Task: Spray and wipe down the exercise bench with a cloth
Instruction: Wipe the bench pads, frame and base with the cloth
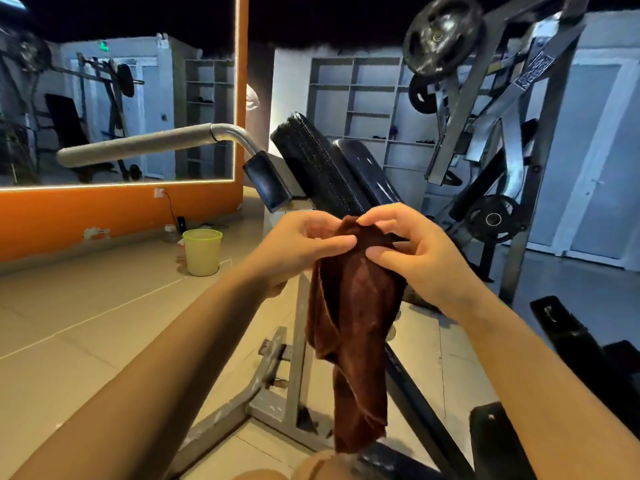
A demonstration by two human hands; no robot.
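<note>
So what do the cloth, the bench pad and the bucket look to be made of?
Cloth: soft brown fabric, velvety or microfibre by its matte nap and limp folds. Bench pad: black vinyl or leatherette, by its glossy, textured sheen. Bucket: probably plastic, by its smooth, evenly pale yellow-green wall.

The tiled floor (86, 306) below me carries the bench's grey metal frame (277, 386), 1 yellow-green bucket (202, 251), and 1 small jar (170, 232) just behind it.
</note>
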